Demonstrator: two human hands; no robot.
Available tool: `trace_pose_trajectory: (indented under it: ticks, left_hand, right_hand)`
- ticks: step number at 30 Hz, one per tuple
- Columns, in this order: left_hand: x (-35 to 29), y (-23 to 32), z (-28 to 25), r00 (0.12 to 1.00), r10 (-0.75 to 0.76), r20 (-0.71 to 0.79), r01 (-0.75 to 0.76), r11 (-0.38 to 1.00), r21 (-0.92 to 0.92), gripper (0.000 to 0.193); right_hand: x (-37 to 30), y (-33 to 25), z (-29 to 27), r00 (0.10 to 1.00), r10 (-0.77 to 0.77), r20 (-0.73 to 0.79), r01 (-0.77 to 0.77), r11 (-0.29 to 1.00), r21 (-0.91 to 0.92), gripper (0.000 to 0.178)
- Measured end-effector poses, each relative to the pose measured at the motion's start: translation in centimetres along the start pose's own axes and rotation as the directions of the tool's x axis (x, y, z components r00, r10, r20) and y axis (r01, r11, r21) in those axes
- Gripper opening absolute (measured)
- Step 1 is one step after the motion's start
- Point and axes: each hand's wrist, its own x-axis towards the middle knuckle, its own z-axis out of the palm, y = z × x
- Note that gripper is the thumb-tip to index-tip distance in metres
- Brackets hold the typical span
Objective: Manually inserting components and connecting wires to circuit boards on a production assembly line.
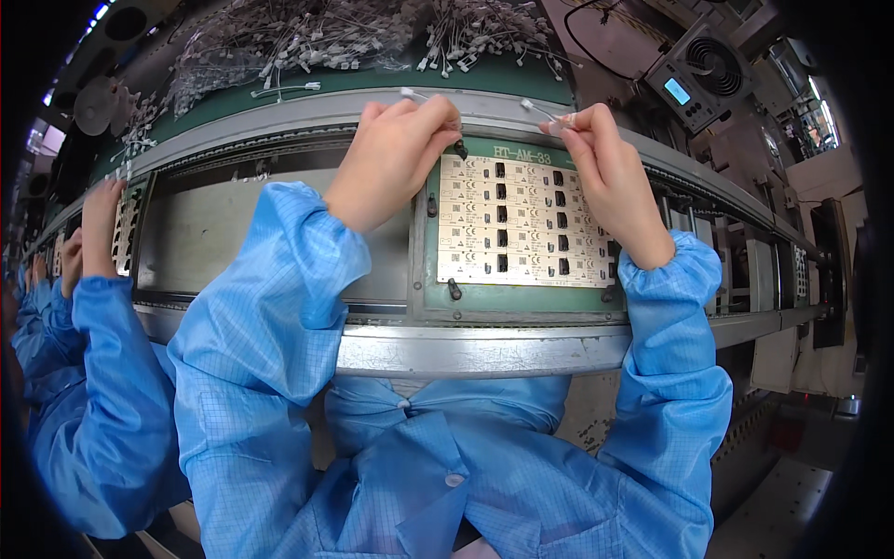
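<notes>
A pale panel of small circuit boards (473, 240) with rows of black components lies in a green fixture (521, 300) in front of me. Over the fixture's far left corner is my left hand (391, 168), its thumb and fingers pinched. A short cable with a white connector (412, 93) sticks out past its knuckles. Above the far right corner, my right hand (610, 177) pinches another short cable, whose white connector (528, 104) points left. Both cables are partly hidden by my fingers. A black clamp knob (460, 148) stands beside my left fingertips.
Metal rails (484, 350) border the line in front and behind. Beyond the far rail lies a heap of white-ended cables (307, 37) on a green surface. A device with a fan and lit screen (694, 79) stands at far right. At left, a co-worker's blue sleeve (107, 373) is close.
</notes>
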Motion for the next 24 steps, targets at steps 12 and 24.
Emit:
trace_pose_trajectory:
  ticks: [12,24]
  left_hand:
    - [-0.5,2.3,0.1,0.994,0.097,0.041,-0.105,0.941,0.321,0.010]
    - [-0.8,1.1,-1.2,0.990,-0.137,0.045,0.113,0.930,0.349,0.007]
  right_hand:
    - [-0.7,0.2,0.2,0.996,-0.089,-0.030,0.091,0.995,0.043,0.012]
    - [-0.2,-0.1,0.1,0.970,-0.229,-0.079,0.217,0.967,-0.133,0.013]
